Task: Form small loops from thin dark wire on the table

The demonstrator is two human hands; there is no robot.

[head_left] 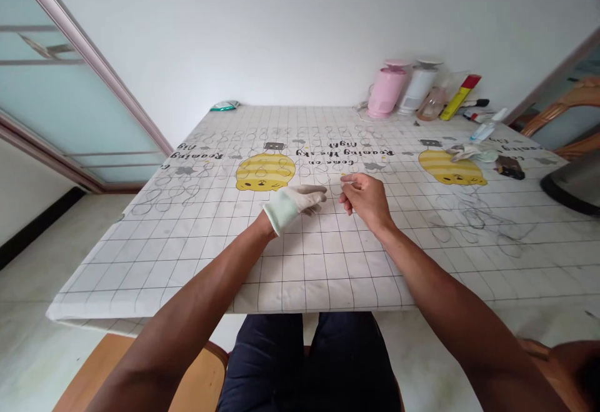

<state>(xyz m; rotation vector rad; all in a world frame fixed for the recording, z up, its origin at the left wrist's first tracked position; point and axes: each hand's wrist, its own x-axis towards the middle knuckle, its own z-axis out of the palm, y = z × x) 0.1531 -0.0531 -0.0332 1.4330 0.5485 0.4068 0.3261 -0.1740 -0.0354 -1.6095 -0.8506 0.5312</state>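
Note:
My left hand (300, 202) wears a white glove with a pale green cuff. Its fingers stretch to the right, low over the checked tablecloth, and nothing shows in them. Facing it, my bare right hand (366, 199) has its thumb and index finger close together and the other fingers curled. Whatever lies in that pinch is too thin to make out. Thin, wire-like loops (255, 167) are spread in rows across the cloth beyond my hands. More loops (162, 198) lie to the left. A loose tangle of thin strands (478, 215) rests to the right.
Along the wall stand a pink cylinder (387, 90), a white cylinder (419, 90), a glass bottle (432, 104) and a yellow-red box (460, 97). A crumpled glove (474, 152) and a dark small object (510, 167) lie right. A green packet (225, 105) sits at the back-left corner.

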